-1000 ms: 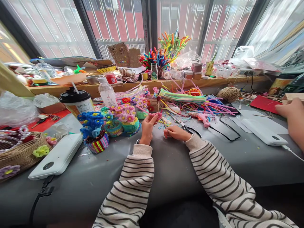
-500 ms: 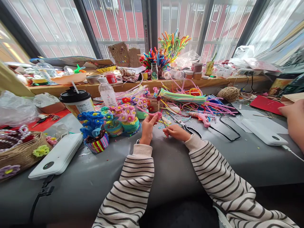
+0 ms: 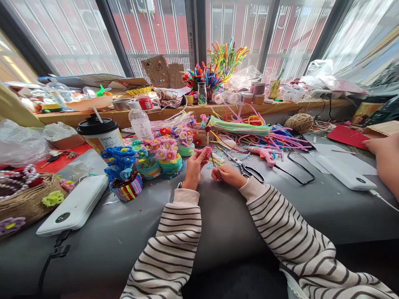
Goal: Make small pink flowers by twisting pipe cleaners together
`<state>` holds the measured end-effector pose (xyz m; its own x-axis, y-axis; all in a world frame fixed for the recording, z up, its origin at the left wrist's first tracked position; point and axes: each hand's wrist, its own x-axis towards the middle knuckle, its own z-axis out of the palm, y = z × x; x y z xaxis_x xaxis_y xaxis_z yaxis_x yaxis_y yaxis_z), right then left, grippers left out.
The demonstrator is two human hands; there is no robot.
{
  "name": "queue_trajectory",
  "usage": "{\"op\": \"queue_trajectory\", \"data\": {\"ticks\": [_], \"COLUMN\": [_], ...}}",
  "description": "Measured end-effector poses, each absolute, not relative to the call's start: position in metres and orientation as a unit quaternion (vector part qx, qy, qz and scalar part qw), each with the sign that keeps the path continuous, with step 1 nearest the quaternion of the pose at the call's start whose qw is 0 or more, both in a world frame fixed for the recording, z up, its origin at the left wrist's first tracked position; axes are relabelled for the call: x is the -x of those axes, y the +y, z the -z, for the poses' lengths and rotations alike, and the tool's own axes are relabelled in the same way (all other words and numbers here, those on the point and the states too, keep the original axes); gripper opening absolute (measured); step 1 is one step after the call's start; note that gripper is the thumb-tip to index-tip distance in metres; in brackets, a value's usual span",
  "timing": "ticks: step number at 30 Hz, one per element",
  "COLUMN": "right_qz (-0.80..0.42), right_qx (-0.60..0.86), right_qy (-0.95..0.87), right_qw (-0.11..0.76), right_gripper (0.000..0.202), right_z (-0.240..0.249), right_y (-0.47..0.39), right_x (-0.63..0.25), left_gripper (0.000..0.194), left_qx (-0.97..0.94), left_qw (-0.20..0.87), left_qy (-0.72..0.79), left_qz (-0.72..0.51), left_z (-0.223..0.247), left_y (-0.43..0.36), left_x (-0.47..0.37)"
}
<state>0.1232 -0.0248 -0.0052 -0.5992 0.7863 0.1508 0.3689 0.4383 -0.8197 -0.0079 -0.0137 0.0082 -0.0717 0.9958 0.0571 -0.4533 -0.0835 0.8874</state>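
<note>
Over the grey table [image 3: 224,226], the left hand [image 3: 193,169] pinched a fuzzy pink piece [image 3: 208,150] at its fingertips, and the right hand [image 3: 230,175], close by, gripped a slim metal tool [image 3: 214,159]! Black-handled scissors [image 3: 256,174] lay just beyond.

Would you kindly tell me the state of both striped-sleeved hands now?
Left hand: closed, holding a fuzzy pink piece.
Right hand: closed, holding a slim tool.

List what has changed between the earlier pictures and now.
The right hand has shifted slightly left, closer to the left hand. At the right edge, another person's hand sits a little lower in view than at first. The person's own hands took up or let go of nothing: the left still holds the pink fuzzy piece, the right the thin metal tool. The scissors stayed put.
</note>
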Motion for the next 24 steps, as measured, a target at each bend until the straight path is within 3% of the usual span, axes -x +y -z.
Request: {"op": "queue_trajectory", "data": {"ticks": [12, 24], "right_qz": [-0.347, -0.299], "right_qx": [0.399, 0.405], "right_qy": [-0.793, -0.819], "right_qw": [0.303, 0.276], "right_gripper": [0.057, 0.062], "right_z": [0.0068, 0.0072], "right_y": [-0.0252, -0.0232], "right_x": [-0.1193, -0.1218], "left_gripper": [0.026, 0.026], "left_qx": [-0.36, -0.374], "left_qw": [0.572, 0.552], "left_qy": [0.363, 0.361], "left_qz": [-0.642, -0.651], "left_z": [-0.008, -0.0055], "left_y": [-0.0124, -0.0114], "left_x": [0.0068, 0.0083]}}
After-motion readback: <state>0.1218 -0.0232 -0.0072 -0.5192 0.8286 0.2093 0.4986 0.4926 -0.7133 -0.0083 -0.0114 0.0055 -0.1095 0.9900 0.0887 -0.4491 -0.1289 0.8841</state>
